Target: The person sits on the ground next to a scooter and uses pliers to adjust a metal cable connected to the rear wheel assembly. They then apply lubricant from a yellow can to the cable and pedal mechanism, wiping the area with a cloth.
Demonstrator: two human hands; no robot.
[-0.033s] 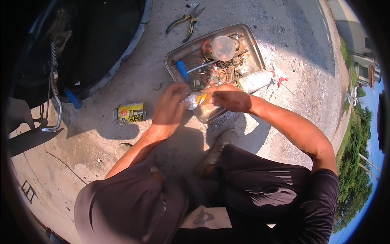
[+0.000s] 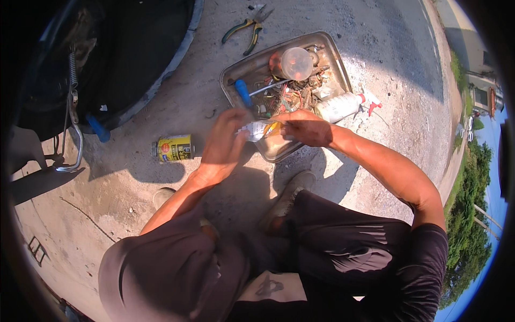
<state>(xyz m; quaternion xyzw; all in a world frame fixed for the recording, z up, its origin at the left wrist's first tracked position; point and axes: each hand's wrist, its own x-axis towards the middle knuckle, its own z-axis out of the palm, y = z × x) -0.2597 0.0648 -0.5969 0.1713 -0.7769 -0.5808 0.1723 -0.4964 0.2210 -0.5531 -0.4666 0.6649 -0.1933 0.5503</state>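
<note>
In front of me, over the near edge of a metal tray (image 2: 244, 68), both hands meet at a small white-and-yellow packet (image 2: 257, 130). My right hand (image 2: 307, 127) is closed round its yellow end. At the white end, the fingers of my left hand (image 2: 224, 142) are bent and pressed to the packet; their tips are slightly blurred. A blue-handled screwdriver (image 2: 244, 93) lies in the tray just beyond my left hand. Loose metal parts and bits of wire (image 2: 292, 99) fill the tray's middle, with a translucent round tub (image 2: 296, 63) among them.
A white spray bottle (image 2: 339, 107) with a red trigger leans across the tray's right rim. Left of my left hand lies a yellow can (image 2: 175, 148). Pliers (image 2: 252, 28) rest on the concrete beyond the tray. A large black tyre (image 2: 134, 59) stands at the far left.
The packet has turned slightly, and more of its white end shows between my hands. My left fingers have shifted a little. The view has moved slightly.
</note>
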